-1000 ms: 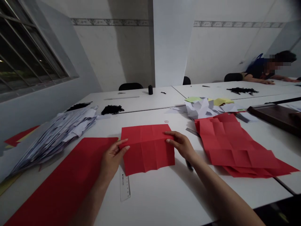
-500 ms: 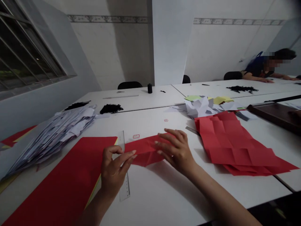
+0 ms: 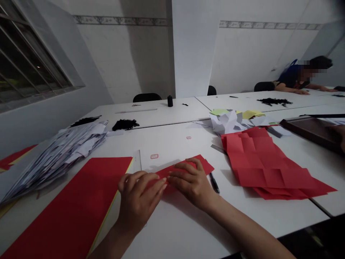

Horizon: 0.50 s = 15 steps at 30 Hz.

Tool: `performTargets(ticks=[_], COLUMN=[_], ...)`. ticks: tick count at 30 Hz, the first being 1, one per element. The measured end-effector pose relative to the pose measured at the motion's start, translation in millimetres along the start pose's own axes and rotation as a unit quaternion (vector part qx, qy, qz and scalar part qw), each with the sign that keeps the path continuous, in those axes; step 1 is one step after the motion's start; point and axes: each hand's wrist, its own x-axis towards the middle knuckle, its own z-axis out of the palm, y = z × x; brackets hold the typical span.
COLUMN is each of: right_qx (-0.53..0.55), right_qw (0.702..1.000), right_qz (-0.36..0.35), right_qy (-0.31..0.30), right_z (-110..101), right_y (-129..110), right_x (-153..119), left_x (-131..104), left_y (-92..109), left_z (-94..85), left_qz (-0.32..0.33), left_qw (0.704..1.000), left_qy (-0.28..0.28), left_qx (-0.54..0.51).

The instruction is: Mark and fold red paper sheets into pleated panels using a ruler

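Dark tray at right edge, contents unclear. Both hands, left hand and right hand, fingers spread flat, press the red paper, now folded narrower than 0.5 s ago.

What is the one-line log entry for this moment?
left hand: pressing folded red paper sheet | right hand: pressing it | surface: white table
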Motion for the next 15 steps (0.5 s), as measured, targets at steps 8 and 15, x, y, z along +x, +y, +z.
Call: performTargets(ticks=[8, 15], right_qx=[-0.005, -0.009], right_qw=[1.0, 0.999], right_qz=[0.006, 0.048], right_qy=[-0.018, -0.008], right_z=[-2.2, -10.6], right_y=[-8.0, 5.3], right_x=[2.8, 5.3], left_x=[4.8, 5.8], left_y=[9.7, -1.4], left_z=[-4.8, -5.3], left_qz=[-0.007, 0.015], left_qw=[0.999, 0.999], left_qy=[-0.041, -0.011], left_qx=[0.003, 0.037])
